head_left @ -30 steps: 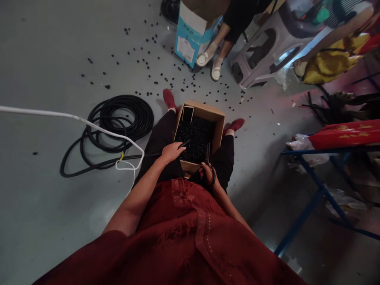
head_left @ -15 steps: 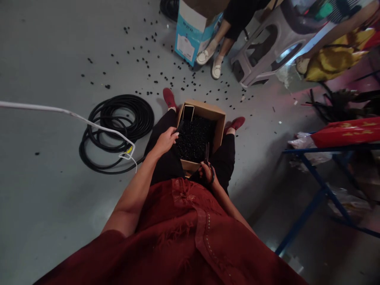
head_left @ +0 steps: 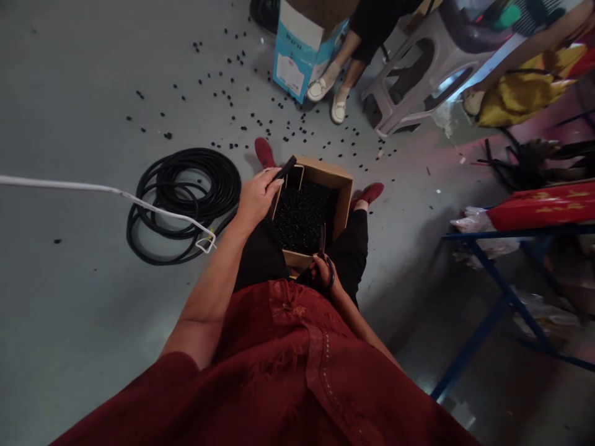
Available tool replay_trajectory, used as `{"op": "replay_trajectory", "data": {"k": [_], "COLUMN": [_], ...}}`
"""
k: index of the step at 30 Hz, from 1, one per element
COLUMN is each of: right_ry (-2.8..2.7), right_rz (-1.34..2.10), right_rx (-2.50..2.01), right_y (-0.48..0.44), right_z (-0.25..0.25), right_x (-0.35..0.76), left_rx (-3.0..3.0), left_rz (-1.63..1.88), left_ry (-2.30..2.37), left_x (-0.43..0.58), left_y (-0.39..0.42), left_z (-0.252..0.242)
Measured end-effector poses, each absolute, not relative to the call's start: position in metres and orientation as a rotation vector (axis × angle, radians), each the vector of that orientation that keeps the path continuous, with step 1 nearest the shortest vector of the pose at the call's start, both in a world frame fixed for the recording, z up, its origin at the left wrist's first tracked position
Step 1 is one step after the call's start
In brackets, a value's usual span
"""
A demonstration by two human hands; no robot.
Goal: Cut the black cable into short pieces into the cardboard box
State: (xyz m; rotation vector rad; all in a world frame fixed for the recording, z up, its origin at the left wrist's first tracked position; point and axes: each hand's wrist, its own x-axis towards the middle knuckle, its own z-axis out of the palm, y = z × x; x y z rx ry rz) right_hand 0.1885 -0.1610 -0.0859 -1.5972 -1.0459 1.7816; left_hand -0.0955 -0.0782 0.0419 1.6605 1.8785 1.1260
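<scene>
My left hand (head_left: 256,197) is closed around the end of a black hose (head_left: 284,168), held over the left rim of a cardboard box (head_left: 344,186) between my legs. The box is full of small black cut pieces (head_left: 304,217). The hose runs back down to a black coil (head_left: 186,195) on the floor at my left. My right hand (head_left: 323,275) grips black scissors (head_left: 322,243) at the near edge of the box, blades pointing into it. A phone stands in the box's far left corner, partly hidden by the hose end.
Black pieces are scattered over the grey floor beyond the box. A white cable (head_left: 106,192) crosses from the left. Another person's feet (head_left: 328,99) stand by a blue-white carton (head_left: 297,52) and a grey plastic stool (head_left: 418,74). A blue metal frame (head_left: 493,291) stands at right.
My left hand has drawn the hose end up and away, from over the box's middle to its far left rim. The coil and white cable shifted slightly. My right hand stayed put.
</scene>
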Motion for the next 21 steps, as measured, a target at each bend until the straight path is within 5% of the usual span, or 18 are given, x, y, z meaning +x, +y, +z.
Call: {"op": "replay_trajectory", "data": {"k": [21], "right_ry": [-1.11], "right_rz": [1.79], "right_rx": [-1.549], "right_y": [-0.161], "right_z": [-0.063], "right_x": [0.182], "left_rx": [1.603], "left_rz": [0.424], "left_ry": [1.864], "left_x": [-0.026], "left_y": [-0.098], "left_z": [-0.026]}}
